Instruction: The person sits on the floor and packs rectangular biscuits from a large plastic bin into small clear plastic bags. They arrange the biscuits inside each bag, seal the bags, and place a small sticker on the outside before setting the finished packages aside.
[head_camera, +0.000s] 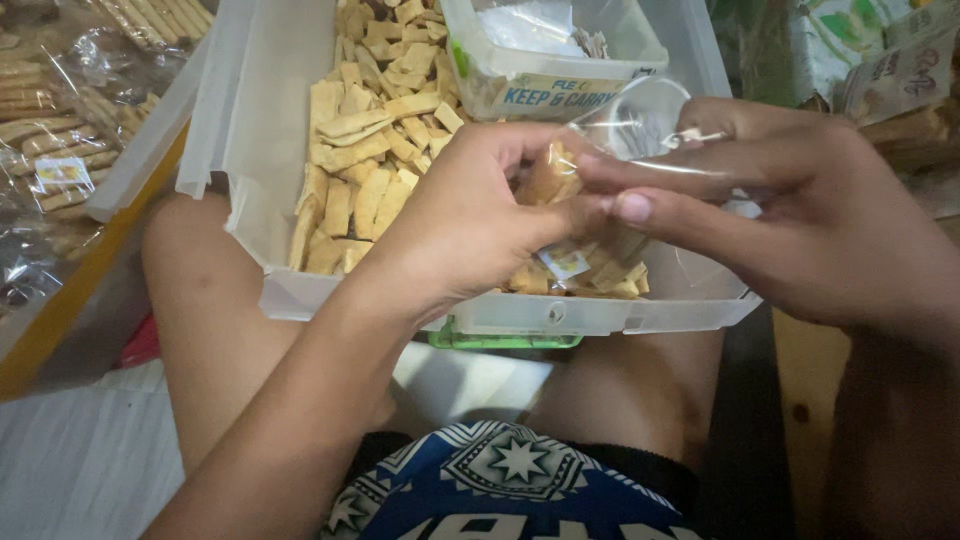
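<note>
Both hands pack biscuits over a clear plastic tub (250, 130).
Left hand (470, 215) pinches a tan biscuit stick (548, 178); right hand (800, 215) grips the clear plastic bag (640, 130).

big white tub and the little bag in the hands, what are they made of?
Large translucent white tub: looks like moulded plastic, matte, light showing through its walls. Small clear bag, held by left hand and right hand: thin glossy plastic film, probably; it crinkles, and tan biscuit sticks show through.
</note>
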